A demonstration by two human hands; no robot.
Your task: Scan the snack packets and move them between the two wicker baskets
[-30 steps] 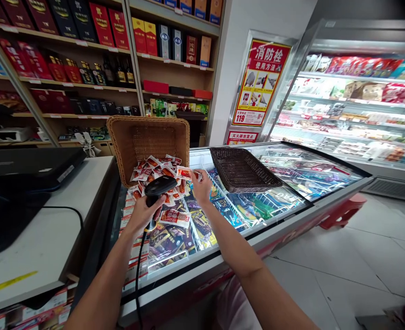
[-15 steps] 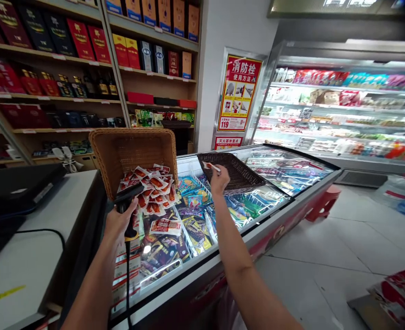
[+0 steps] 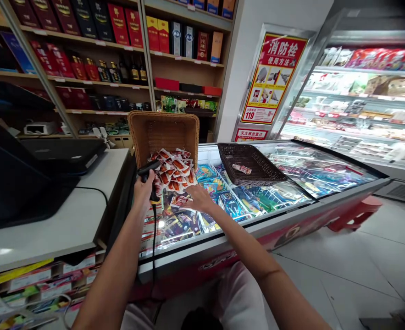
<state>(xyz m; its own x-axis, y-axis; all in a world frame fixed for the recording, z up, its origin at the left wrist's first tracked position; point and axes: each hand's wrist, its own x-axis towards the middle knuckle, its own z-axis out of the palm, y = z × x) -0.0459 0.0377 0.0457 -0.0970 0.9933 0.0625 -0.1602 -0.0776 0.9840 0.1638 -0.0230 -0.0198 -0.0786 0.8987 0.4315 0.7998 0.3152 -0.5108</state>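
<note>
My left hand (image 3: 144, 188) is wrapped round a black barcode scanner (image 3: 148, 170), whose cable hangs down over the freezer's front. My right hand (image 3: 200, 199) is low over the freezer glass with its fingers stretched out, beside a single packaged sausage (image 3: 180, 201); whether they touch it, I cannot tell. Behind both hands a tan wicker basket (image 3: 163, 120) is tipped towards me, and a heap of packaged sausages (image 3: 175, 170) spills from its mouth. Further right, a dark brown basket (image 3: 262, 176) rests on the freezer with one sausage packet (image 3: 241, 169) inside.
The glass-topped chest freezer (image 3: 236, 225) runs off to the right, full of bagged goods. At left stands a white counter (image 3: 51, 201) with a black device on it. A red stool (image 3: 355, 214) is beyond the freezer's front.
My right hand has let go of a sausage packet in the dark basket and moved left to the loose packet on the glass. My left hand keeps the scanner. The view has shifted left.
</note>
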